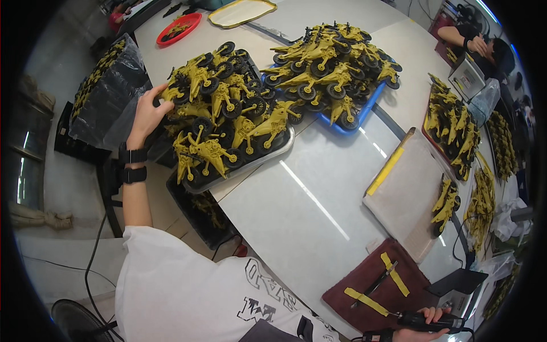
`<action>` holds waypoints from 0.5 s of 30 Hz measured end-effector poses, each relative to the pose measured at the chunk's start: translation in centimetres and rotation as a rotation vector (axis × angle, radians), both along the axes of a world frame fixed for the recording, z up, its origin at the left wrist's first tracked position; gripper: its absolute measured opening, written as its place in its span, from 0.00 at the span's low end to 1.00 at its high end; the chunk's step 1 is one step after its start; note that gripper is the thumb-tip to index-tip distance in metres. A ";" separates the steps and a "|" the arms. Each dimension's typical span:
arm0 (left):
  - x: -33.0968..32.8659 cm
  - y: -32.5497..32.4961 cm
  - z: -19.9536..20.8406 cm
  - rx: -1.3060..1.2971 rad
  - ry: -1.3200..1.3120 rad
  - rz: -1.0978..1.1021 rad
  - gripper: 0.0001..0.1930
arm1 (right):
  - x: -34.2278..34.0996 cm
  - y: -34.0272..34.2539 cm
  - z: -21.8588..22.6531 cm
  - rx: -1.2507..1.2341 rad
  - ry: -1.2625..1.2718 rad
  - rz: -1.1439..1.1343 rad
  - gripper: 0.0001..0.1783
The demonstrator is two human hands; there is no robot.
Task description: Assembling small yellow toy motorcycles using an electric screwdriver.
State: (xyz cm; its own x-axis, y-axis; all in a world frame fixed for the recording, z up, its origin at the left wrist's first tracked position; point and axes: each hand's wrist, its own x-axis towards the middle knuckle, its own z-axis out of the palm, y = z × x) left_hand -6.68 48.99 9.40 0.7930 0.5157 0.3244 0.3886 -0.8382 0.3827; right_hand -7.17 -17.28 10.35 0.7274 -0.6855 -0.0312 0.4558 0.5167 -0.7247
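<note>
In the head view, the left hand (152, 113) touches a yellow toy motorcycle (178, 92) on the heaped metal tray (272, 151) at upper left, its grip impossible to tell, while the right hand (423, 333) clasps a black electric screwdriver (414, 321) at lower right.

The heap of spoked-wheel plastic assemblies (245, 128) on the silver-grey metal tray (259, 162) mixes mustard yellow bodies with black wheels; the same yellow and black repeat in the second heap (319, 65) on the bright blue plastic tray (367, 109). The round plastic basin (194, 24) is red, and the shallow wavy-edged tray (242, 12) is cream-white with a golden-yellow rim. White streaks of reflection cross the glossy pale grey tabletop (268, 205). A yellow strip (384, 171) edges the greyish rectangular board (407, 191). 2 yellow tape strips (395, 273) stripe the maroon cloth mat (350, 282). The cylindrical handheld tool (411, 322) is black, as are 2 wrist bands (134, 155). The white shirt (171, 273) bears dark lettering.
</note>
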 end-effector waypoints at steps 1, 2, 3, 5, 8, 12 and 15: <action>0.4 0.0 0.1 -0.001 -0.001 0.003 0.26 | 0.0 0.1 0.0 -0.001 -0.001 0.003 0.28; 1.0 0.0 0.0 0.005 0.004 -0.006 0.26 | 0.0 0.3 -0.1 -0.087 0.022 0.016 0.28; 1.3 0.0 -0.1 0.011 0.010 -0.015 0.26 | 0.1 0.4 -0.2 -0.173 0.045 0.029 0.28; 1.4 0.4 -0.7 -0.007 -0.002 -0.037 0.26 | 0.1 0.6 -0.2 -0.166 0.031 0.034 0.27; 1.2 0.4 -0.8 -0.114 -0.048 -0.058 0.26 | 0.2 0.5 -0.2 -0.146 0.020 0.057 0.27; 1.4 0.1 -0.5 -0.045 -0.005 -0.030 0.27 | 0.4 0.5 -0.3 -0.072 0.007 0.088 0.26; 1.9 0.2 -1.4 0.064 -0.050 -0.020 0.28 | 0.2 0.3 -0.2 -0.097 -0.012 0.102 0.26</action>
State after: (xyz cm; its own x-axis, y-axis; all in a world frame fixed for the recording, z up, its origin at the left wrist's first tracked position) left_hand -4.82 49.23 8.04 0.7851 0.4768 0.3954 0.3534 -0.8690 0.3464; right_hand -6.95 -16.94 10.18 0.7932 -0.6076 0.0407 0.4137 0.4887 -0.7681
